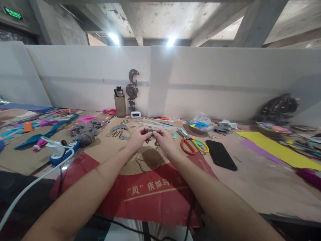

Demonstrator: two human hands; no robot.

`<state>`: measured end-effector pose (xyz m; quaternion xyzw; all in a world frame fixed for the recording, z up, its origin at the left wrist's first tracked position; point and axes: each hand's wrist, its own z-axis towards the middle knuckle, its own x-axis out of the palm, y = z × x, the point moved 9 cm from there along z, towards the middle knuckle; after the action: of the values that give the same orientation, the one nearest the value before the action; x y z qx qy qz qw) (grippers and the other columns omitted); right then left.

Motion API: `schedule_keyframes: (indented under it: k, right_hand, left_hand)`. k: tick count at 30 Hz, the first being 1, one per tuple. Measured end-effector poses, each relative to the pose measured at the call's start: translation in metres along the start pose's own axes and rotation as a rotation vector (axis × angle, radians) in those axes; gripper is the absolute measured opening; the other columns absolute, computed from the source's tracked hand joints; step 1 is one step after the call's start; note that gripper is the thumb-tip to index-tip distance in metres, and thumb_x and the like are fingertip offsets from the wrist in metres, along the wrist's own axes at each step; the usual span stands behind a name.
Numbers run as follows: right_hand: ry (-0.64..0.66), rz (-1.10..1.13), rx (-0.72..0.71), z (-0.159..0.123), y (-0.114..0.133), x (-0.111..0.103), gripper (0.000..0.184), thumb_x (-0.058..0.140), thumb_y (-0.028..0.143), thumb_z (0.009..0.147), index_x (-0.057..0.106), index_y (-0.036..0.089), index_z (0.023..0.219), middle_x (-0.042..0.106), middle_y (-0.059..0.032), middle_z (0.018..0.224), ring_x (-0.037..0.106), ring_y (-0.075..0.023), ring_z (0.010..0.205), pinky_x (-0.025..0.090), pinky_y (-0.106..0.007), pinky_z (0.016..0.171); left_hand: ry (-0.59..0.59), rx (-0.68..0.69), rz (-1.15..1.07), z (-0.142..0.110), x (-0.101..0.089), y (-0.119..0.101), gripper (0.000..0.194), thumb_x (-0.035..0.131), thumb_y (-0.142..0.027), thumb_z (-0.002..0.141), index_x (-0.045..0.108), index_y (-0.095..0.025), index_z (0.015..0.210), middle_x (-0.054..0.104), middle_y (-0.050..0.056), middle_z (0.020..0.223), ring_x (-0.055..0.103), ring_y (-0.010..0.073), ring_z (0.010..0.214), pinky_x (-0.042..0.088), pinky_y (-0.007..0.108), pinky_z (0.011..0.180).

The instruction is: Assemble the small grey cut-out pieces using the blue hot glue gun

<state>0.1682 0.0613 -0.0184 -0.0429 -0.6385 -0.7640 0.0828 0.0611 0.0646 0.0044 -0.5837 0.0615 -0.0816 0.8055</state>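
My left hand [137, 138] and my right hand [164, 140] meet above the middle of the cardboard-covered table [250, 180]. Both pinch a small dark piece [151, 131] between their fingertips; it is too small to name. A thin dark cord [146, 160] hangs from the hands and loops on the cardboard just below them. Scissors with one orange and one yellow handle [194, 146] lie right of my right hand. A black phone [221, 154] lies flat beyond the scissors.
A blue and white glue gun [62, 151] with a white cable sits at the left, near grey foam cut-outs [85, 130]. A bottle [120, 101] and a grey crescent ornament [132, 87] stand against the white wall. Yellow foam sheet [273, 147] lies at right.
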Motion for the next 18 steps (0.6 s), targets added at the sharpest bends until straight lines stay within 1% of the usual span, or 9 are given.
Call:
schedule_keyframes:
  k: [2, 4, 5, 7, 9, 11, 14, 16, 18]
  right_hand:
    - [-0.006, -0.047, 0.008, 0.003, -0.001, -0.005, 0.021, 0.056, 0.038, 0.069, 0.049, 0.019, 0.076, 0.043, 0.0067, 0.059, 0.035, -0.0054, 0.047, 0.027, -0.019, 0.042]
    - [-0.009, -0.163, -0.013, 0.006, 0.001, -0.011, 0.02, 0.053, 0.039, 0.073, 0.049, 0.019, 0.076, 0.043, 0.0065, 0.058, 0.035, -0.0066, 0.046, 0.028, -0.02, 0.043]
    - [-0.007, -0.251, -0.042, 0.007, 0.005, -0.013, 0.019, 0.051, 0.038, 0.075, 0.049, 0.02, 0.075, 0.043, 0.006, 0.057, 0.036, -0.0075, 0.047, 0.029, -0.021, 0.044]
    - [0.0, -0.461, -0.149, 0.007, 0.016, -0.016, 0.016, 0.048, 0.035, 0.078, 0.05, 0.019, 0.073, 0.046, 0.0045, 0.058, 0.04, -0.0095, 0.051, 0.032, -0.023, 0.049]
    - [0.026, -0.654, -0.286, 0.004, 0.029, -0.011, 0.014, 0.047, 0.03, 0.079, 0.052, 0.019, 0.073, 0.05, 0.0025, 0.062, 0.043, -0.0114, 0.058, 0.034, -0.025, 0.055]
    - [0.068, -0.79, -0.39, -0.002, 0.039, -0.003, 0.014, 0.046, 0.027, 0.081, 0.055, 0.018, 0.075, 0.053, 0.0004, 0.067, 0.046, -0.013, 0.064, 0.035, -0.026, 0.061]
    - [0.113, -0.906, -0.46, -0.008, 0.047, 0.006, 0.014, 0.045, 0.022, 0.083, 0.057, 0.018, 0.077, 0.055, -0.0022, 0.074, 0.048, -0.0148, 0.072, 0.036, -0.027, 0.068]
    - [0.128, -0.954, -0.502, -0.011, 0.05, 0.01, 0.013, 0.046, 0.019, 0.083, 0.057, 0.017, 0.078, 0.055, -0.0036, 0.078, 0.048, -0.0154, 0.077, 0.037, -0.028, 0.071]
    - [0.148, -0.993, -0.536, -0.014, 0.052, 0.014, 0.013, 0.046, 0.017, 0.083, 0.058, 0.017, 0.079, 0.055, -0.0049, 0.082, 0.048, -0.0158, 0.08, 0.037, -0.028, 0.074]
  left_hand:
    - [0.05, -0.028, -0.031, 0.0, 0.005, 0.002, 0.028, 0.072, -0.032, 0.063, 0.061, -0.014, 0.081, 0.058, 0.0, 0.058, 0.053, 0.0111, 0.052, 0.04, 0.023, 0.05]
    - [0.1, -0.06, -0.058, 0.0, 0.008, 0.006, 0.031, 0.073, -0.032, 0.062, 0.063, -0.014, 0.085, 0.062, 0.003, 0.067, 0.056, 0.0123, 0.059, 0.042, 0.024, 0.053]
    - [0.113, -0.074, -0.064, 0.001, 0.008, 0.008, 0.032, 0.073, -0.033, 0.062, 0.064, -0.014, 0.087, 0.063, 0.004, 0.072, 0.057, 0.0128, 0.063, 0.042, 0.024, 0.055]
    - [0.102, -0.093, -0.042, 0.002, 0.003, 0.012, 0.029, 0.071, -0.035, 0.064, 0.067, -0.015, 0.084, 0.064, 0.005, 0.076, 0.057, 0.0132, 0.066, 0.042, 0.024, 0.057]
    - [0.066, -0.085, 0.004, 0.004, -0.005, 0.012, 0.026, 0.068, -0.039, 0.066, 0.069, -0.015, 0.077, 0.063, 0.006, 0.072, 0.054, 0.0128, 0.064, 0.04, 0.024, 0.055]
    - [0.039, -0.067, 0.035, 0.007, -0.012, 0.011, 0.027, 0.065, -0.041, 0.069, 0.07, -0.015, 0.073, 0.063, 0.006, 0.072, 0.052, 0.0124, 0.062, 0.038, 0.023, 0.052]
    - [0.016, -0.054, 0.047, 0.01, -0.02, 0.007, 0.031, 0.062, -0.043, 0.071, 0.071, -0.015, 0.077, 0.066, 0.008, 0.077, 0.051, 0.012, 0.061, 0.037, 0.023, 0.05]
    - [0.004, -0.037, 0.086, 0.012, -0.025, 0.003, 0.033, 0.061, -0.045, 0.072, 0.071, -0.015, 0.078, 0.066, 0.008, 0.074, 0.05, 0.0116, 0.058, 0.036, 0.023, 0.049]
    - [0.025, -0.012, 0.166, 0.012, -0.025, -0.001, 0.033, 0.062, -0.046, 0.071, 0.07, -0.015, 0.074, 0.065, 0.007, 0.07, 0.049, 0.0113, 0.056, 0.035, 0.023, 0.048]
